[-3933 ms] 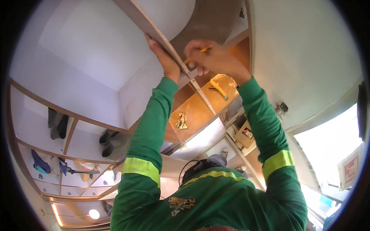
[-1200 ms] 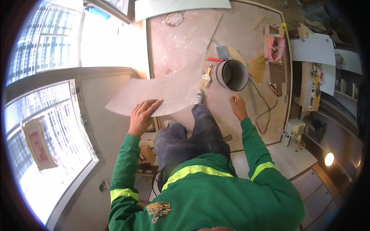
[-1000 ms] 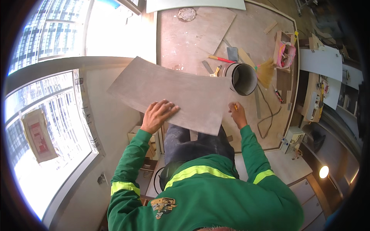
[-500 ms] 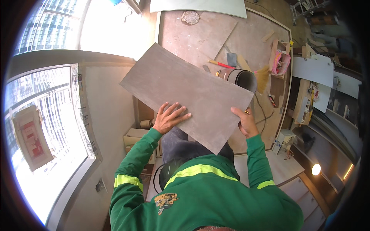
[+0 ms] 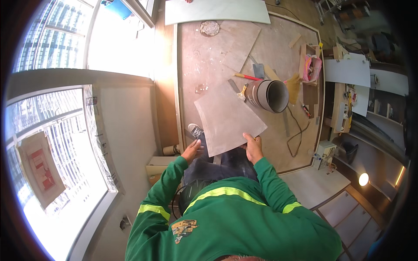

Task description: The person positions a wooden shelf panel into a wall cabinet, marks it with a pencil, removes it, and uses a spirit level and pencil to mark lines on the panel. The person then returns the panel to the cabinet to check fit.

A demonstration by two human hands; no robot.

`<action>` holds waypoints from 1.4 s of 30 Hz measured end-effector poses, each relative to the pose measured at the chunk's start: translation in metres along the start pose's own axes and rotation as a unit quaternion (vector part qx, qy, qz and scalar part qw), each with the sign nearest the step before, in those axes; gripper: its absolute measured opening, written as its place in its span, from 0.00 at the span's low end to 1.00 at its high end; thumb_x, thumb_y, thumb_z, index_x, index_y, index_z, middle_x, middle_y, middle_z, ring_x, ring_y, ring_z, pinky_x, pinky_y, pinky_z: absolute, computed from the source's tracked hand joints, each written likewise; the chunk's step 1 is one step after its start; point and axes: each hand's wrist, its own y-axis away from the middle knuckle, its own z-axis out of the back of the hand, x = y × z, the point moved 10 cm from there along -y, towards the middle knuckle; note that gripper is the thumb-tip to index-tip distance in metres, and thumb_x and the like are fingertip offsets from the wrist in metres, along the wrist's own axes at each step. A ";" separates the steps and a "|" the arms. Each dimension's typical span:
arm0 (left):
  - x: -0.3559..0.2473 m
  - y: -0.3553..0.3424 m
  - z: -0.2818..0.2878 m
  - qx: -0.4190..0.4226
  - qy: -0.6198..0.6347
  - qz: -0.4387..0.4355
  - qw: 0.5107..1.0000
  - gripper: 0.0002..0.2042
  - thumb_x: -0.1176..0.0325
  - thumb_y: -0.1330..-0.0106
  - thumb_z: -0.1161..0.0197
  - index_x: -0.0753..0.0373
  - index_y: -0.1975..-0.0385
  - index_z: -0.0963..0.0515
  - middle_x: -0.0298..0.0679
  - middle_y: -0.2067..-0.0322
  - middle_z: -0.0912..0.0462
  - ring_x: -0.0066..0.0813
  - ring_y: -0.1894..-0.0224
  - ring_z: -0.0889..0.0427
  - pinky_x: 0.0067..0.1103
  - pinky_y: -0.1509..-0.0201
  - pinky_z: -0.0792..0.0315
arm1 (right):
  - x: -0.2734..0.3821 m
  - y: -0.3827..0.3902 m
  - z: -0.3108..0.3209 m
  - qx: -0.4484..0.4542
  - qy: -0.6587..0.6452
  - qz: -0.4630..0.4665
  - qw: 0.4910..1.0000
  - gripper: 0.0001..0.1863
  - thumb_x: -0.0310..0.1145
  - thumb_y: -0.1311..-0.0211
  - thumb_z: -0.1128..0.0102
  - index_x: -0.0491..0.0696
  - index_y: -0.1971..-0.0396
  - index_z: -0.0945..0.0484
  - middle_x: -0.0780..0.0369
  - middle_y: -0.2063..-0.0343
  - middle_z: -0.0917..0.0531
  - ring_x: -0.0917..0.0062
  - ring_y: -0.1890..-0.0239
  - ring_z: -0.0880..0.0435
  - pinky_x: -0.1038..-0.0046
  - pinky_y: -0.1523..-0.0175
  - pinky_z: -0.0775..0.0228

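Sheet: far-right edge near roll; bare board beyond far-left corner. Right hand clamped on near edge; left hand free, half-curled, beside left edge.

We have taken our left hand off the grey sheet; our right hand has swung it clear of the platform's left edge.

One left hand, one right hand, one sheet in hand, one big roll, one broom, one shoe
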 end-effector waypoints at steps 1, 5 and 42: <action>-0.005 0.006 -0.015 0.023 0.032 0.018 0.999 0.46 0.37 0.23 0.47 0.62 0.19 0.58 0.55 0.33 0.28 0.54 0.38 0.21 0.41 0.30 0.30 | -0.008 0.003 0.000 -0.002 -0.009 0.000 1.000 0.19 0.30 0.33 0.35 0.44 0.45 0.26 0.59 0.51 0.17 0.68 0.54 0.13 0.57 0.56 0.13; 0.016 -0.029 -0.012 0.086 0.102 0.042 0.990 0.31 0.47 0.25 0.38 0.64 0.32 0.33 0.43 0.44 0.19 0.35 0.48 0.16 0.33 0.42 0.23 | -0.038 0.017 0.012 -0.013 -0.020 0.011 1.000 0.20 0.30 0.33 0.35 0.46 0.43 0.28 0.59 0.49 0.19 0.66 0.50 0.15 0.56 0.55 0.14; -0.130 -0.021 -0.012 0.057 -0.097 -0.001 0.994 0.19 0.76 0.25 0.45 0.71 0.37 0.35 0.46 0.42 0.22 0.44 0.42 0.19 0.41 0.33 0.23 | 0.267 0.413 -0.090 0.633 -0.308 0.224 0.674 0.41 0.65 0.28 0.46 0.44 0.32 0.33 0.58 0.47 0.23 0.70 0.48 0.19 0.68 0.44 0.26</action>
